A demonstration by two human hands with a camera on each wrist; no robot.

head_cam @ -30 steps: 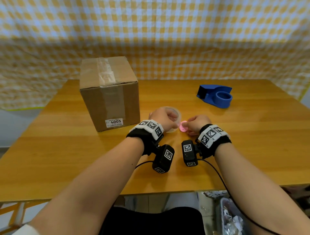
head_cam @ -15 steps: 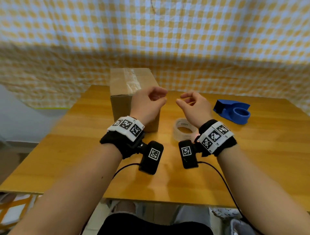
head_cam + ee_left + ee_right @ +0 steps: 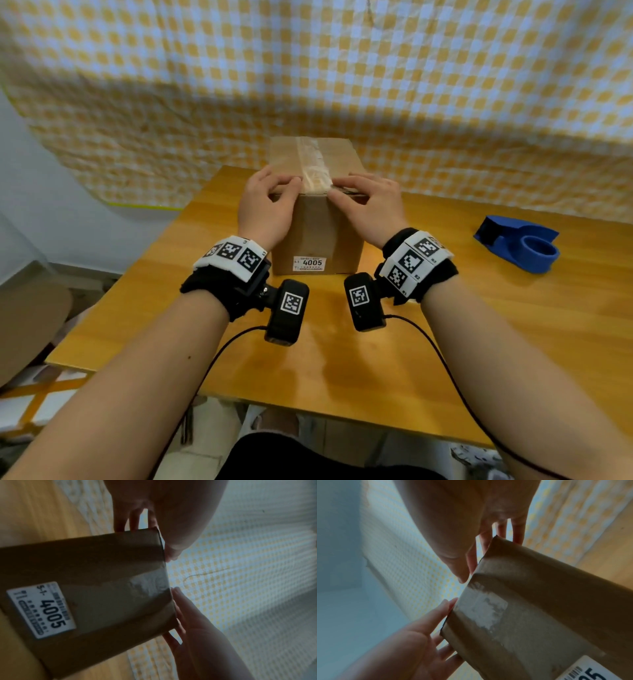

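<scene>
Head view shows a brown cardboard box (image 3: pixel 315 226) standing on a wooden table (image 3: pixel 342 370). The box is at 12 o'clock from the person, on the far part of the table. A strip of clear tape (image 3: pixel 312 161) runs down the middle of the box top. It looks crinkled near the front edge. A small white label (image 3: pixel 309 263) with the number 4005 sits low on the front side, at 6 o'clock.

Both hands lie on the top of the box, at its front edge. The left hand (image 3: pixel 265 205) is at 9 o'clock from the tape. The right hand (image 3: pixel 371 209) is at 3 o'clock from it. The fingers (image 3: pixel 281 180) of the left hand are a little bent and rest on the cardboard. The right hand's fingers are flatter and rest on it too. Each thumb points in toward the tape, and the two thumbs are near each other but apart. The fingers are loose and spread, not gripping. They only touch the box top.

The left wrist view and the right wrist view look up the front side of the box. They show fingers reaching over the top edge and the thumbs at that edge. Both views are dim.

A blue tape holder (image 3: pixel 517 245) sits on the table at 3 o'clock from the box, well apart from it. A yellow and white checked cloth (image 3: pixel 308 75) hangs behind the table at 12 o'clock.
</scene>
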